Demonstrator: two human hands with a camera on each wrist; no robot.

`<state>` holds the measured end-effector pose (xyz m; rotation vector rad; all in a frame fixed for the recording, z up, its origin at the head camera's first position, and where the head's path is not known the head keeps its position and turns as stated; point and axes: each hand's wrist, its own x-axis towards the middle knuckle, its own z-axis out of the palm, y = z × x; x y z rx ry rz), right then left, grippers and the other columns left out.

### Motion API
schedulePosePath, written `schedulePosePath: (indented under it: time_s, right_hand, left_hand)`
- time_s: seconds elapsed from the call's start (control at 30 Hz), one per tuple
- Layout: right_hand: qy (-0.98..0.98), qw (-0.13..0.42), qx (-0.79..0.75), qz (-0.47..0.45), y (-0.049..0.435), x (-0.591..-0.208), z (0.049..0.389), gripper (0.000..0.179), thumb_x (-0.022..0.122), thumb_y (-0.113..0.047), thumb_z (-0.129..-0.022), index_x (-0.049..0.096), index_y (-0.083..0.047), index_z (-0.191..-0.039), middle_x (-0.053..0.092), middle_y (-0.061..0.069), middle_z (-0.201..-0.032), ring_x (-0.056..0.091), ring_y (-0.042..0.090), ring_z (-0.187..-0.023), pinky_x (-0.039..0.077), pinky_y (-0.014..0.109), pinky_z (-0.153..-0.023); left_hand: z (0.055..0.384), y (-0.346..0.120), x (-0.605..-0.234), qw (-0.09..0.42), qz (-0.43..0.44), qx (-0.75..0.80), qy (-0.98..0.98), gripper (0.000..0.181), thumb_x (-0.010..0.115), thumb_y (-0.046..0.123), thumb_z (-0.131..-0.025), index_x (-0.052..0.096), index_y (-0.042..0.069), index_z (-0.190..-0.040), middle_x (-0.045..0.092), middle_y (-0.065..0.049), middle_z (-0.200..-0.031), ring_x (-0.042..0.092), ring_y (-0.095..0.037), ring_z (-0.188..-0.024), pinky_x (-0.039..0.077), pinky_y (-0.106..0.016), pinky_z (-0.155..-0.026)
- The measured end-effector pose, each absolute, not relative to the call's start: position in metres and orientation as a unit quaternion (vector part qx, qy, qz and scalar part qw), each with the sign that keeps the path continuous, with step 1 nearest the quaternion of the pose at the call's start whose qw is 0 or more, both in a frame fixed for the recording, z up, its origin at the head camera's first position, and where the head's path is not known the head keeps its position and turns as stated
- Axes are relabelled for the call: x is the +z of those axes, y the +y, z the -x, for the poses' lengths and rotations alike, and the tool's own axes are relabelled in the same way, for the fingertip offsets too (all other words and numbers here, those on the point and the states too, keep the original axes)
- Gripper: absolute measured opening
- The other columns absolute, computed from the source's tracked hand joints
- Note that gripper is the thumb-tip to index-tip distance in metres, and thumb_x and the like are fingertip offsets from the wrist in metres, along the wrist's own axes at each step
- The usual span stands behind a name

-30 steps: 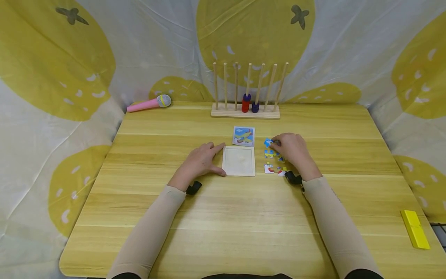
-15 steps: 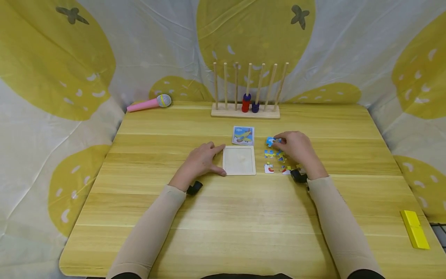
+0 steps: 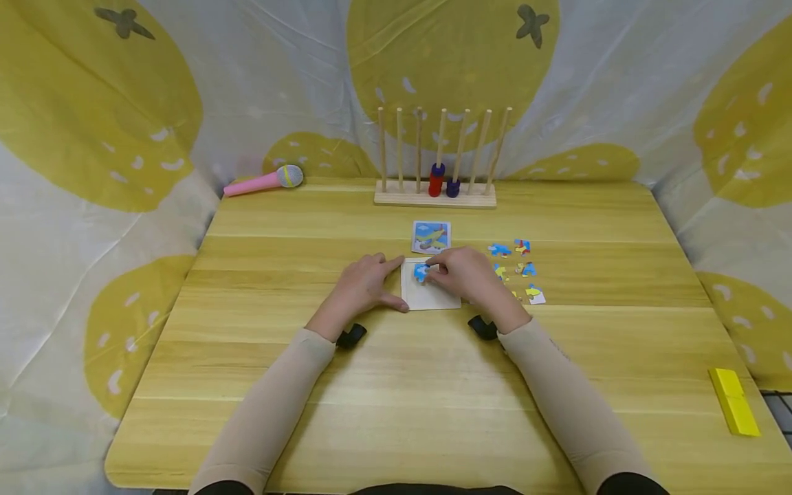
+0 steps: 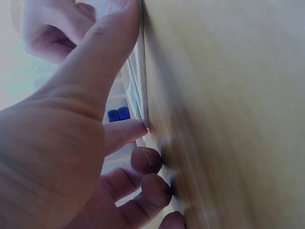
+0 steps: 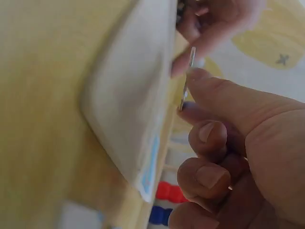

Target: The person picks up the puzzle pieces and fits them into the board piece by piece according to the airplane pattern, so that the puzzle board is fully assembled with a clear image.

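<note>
My right hand (image 3: 467, 275) pinches a blue-and-white jigsaw piece (image 3: 420, 273) between thumb and index finger, over the upper part of a pale square puzzle tray (image 3: 427, 300). In the right wrist view the piece (image 5: 187, 81) appears edge-on, apart from the tray (image 5: 126, 71). My left hand (image 3: 361, 285) rests against the tray's left edge, thumb and index finger spread to its two left corners. Just beyond the tray lies a picture card (image 3: 431, 237) of a yellow plane. Several loose jigsaw pieces (image 3: 526, 269) lie to the right, some hidden behind my right hand.
A wooden peg rack (image 3: 435, 197) with red and dark blue beads on two pegs stands at the back. Left of it lies a pink toy microphone (image 3: 262, 182). A yellow block (image 3: 734, 402) sits near the table's right edge.
My right hand lifted the blue piece from the loose pieces and carried it left over the tray. The tray and my left hand have shifted slightly right.
</note>
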<state>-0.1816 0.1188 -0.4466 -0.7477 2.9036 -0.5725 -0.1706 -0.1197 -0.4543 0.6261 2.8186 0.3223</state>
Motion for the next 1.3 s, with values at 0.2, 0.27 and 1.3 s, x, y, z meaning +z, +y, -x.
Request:
schedulePosePath:
  time_s: [0.2,0.27,1.3]
  right_hand:
    - [0.957,0.046,-0.162,0.237,0.108,-0.46,0.187,0.031,0.076,-0.033,-0.1,0.081,-0.015,-0.125,0.063,-0.002,-0.069,0.052,0.013,-0.064,0.039,0.03,-0.061]
    - [0.956,0.041,-0.167,0.238,0.107,-0.461,0.187,0.031,0.076,-0.033,-0.1,0.081,-0.015,-0.125,0.062,-0.002,-0.069,0.051,0.013,-0.064,0.037,0.03,-0.06]
    - [0.924,0.051,-0.371,0.076,0.187,-0.431,0.196,0.042,0.077,-0.034,-0.099,0.074,-0.015,-0.136,0.053,0.002,-0.069,0.041,0.018,-0.057,0.037,0.034,-0.057]
  left_hand:
    - [0.17,-0.12,-0.454,0.121,-0.217,0.111,0.962,0.111,0.088,0.07,-0.069,0.049,0.022,-0.161,0.065,-0.009,-0.114,0.059,-0.024,-0.093,0.049,-0.038,-0.074]
    - [0.17,-0.12,-0.454,0.121,-0.215,0.111,0.963,0.111,0.088,0.07,-0.069,0.049,0.022,-0.161,0.066,-0.009,-0.114,0.059,-0.025,-0.093,0.049,-0.038,-0.073]
    - [0.172,-0.12,-0.457,0.124,-0.208,0.118,0.963,0.113,0.09,0.069,-0.067,0.047,0.025,-0.162,0.061,-0.006,-0.104,0.051,-0.023,-0.085,0.038,-0.032,-0.068]
